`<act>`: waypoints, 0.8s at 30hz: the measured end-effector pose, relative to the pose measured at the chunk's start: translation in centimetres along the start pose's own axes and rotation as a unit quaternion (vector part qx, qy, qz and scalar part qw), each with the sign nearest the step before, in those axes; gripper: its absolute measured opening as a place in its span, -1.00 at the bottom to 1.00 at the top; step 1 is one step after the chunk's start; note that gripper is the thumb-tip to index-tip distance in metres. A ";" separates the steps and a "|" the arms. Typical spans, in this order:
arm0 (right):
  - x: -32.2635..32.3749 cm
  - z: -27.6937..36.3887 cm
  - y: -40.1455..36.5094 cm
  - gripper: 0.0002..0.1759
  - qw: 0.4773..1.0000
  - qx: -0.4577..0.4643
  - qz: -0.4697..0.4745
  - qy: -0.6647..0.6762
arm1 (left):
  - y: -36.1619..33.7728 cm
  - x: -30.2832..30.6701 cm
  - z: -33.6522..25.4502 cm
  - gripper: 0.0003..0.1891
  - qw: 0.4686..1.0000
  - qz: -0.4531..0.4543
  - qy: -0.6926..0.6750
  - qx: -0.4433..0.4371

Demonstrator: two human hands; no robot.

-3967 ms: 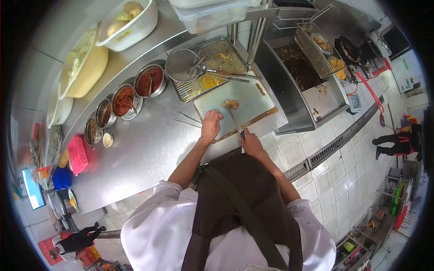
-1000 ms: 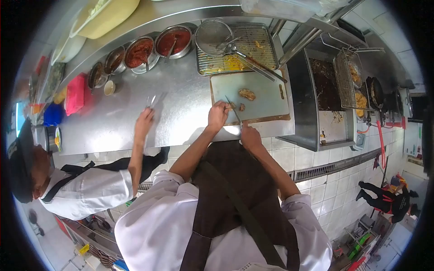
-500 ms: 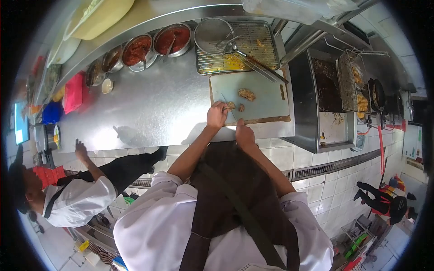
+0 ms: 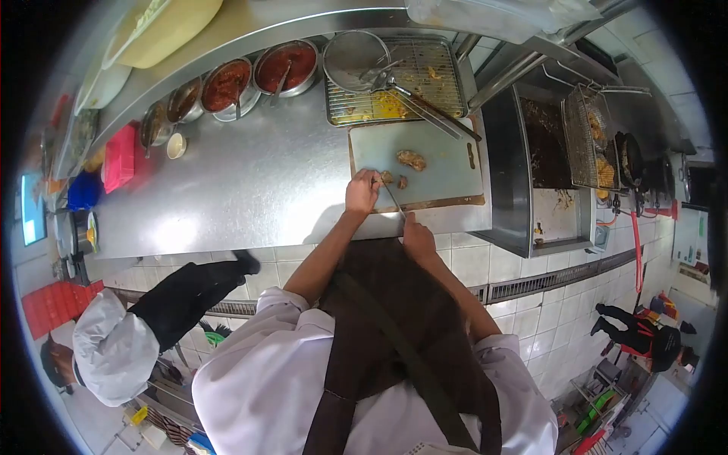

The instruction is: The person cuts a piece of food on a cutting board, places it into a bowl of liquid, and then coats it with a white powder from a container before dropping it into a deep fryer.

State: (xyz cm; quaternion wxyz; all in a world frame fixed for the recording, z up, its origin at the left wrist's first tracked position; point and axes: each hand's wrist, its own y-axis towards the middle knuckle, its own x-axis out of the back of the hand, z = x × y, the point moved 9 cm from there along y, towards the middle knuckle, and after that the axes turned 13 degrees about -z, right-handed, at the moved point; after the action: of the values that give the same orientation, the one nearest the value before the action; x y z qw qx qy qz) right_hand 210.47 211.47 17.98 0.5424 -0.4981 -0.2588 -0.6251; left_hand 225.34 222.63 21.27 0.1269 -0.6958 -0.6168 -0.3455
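My right hand (image 4: 418,238) is closed around the handle of a knife (image 4: 394,200), whose thin blade slants up and left over the cutting board (image 4: 444,182). At the board's left edge, my left hand (image 4: 362,190) has its fingers bent in beside the blade's tip, against a small piece of browned meat (image 4: 386,177). Whether those fingers pinch the piece or only press on it is too small to see. Another small cut piece (image 4: 402,183) lies just right of the blade. A larger chunk of cooked meat (image 4: 412,159) rests farther up the board.
Behind the board sits a wire rack tray (image 4: 447,91) with a strainer (image 4: 355,61) and tongs (image 4: 440,114). Pots of red sauce (image 4: 285,68) line the back left. A fryer basket (image 4: 591,136) hangs at right. One co-worker (image 4: 114,341) is at left, another (image 4: 644,341) far right.
The knife and my right hand have drawn slightly back toward me and to the right. My left hand stays by the small piece. The co-worker at left has turned and moved away from the counter.
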 end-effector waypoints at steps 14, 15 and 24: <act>2.6 -1.5 -3.0 -0.74 0.999 0.008 -0.023 -0.033 | 1.8 -1.0 -1.9 -0.68 0.994 0.048 -0.089 -0.036; 3.1 -1.7 -2.8 -0.73 0.999 -0.004 -0.039 -0.025 | 2.0 -1.3 -2.2 -0.66 0.992 0.048 -0.109 -0.039; 3.8 -2.6 -5.1 -0.60 0.996 -0.060 -0.060 0.029 | 5.7 -2.7 -9.9 -0.58 0.965 0.083 -0.088 -0.231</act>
State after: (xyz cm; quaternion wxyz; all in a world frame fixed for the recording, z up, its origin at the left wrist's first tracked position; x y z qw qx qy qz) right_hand 205.15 209.08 21.52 0.4807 -0.4947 -0.2343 -0.6851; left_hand 227.53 213.40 28.17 -0.0641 -0.7828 -0.4690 -0.4039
